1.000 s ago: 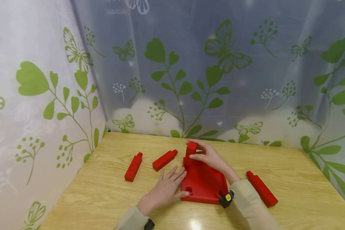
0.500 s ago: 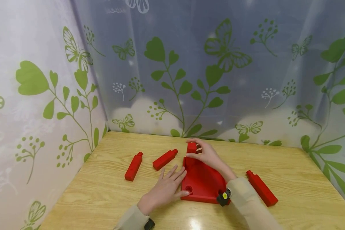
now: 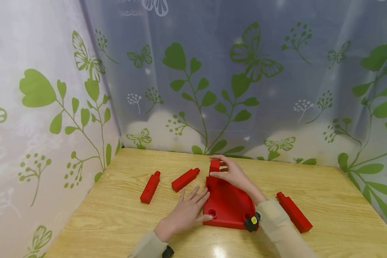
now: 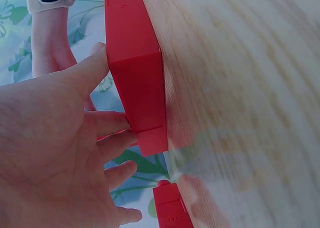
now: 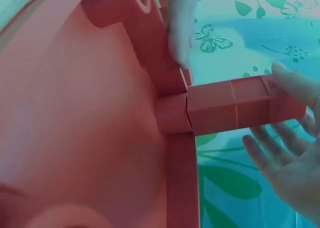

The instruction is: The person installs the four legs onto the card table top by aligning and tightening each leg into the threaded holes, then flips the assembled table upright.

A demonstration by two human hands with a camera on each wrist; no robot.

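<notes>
A red square tabletop-like piece (image 3: 229, 200) with a raised rim and round corner sockets lies on the table, hollow side up. At its far left corner stands a red square leg (image 3: 214, 165), roughly upright. My right hand (image 3: 237, 177) grips the leg's upper end between thumb and fingers. In the right wrist view, the leg (image 5: 227, 105) meets the corner socket, with a thin dark seam between them. My left hand (image 3: 184, 213), fingers spread and straight, touches the piece's left side with thumb and fingertips. The left wrist view shows this outer wall (image 4: 132, 27) close up.
Two loose red legs, one slanting (image 3: 185, 180) and one farther left (image 3: 150, 187), lie left of the piece. Another leg (image 3: 294, 212) lies to its right, beside my right forearm. A patterned curtain (image 3: 193, 89) hangs behind the wooden table (image 3: 116, 215).
My right thumb has shifted left across the leg, and the leg has turned slightly so one face points more toward me. The left hand and loose legs stay put.
</notes>
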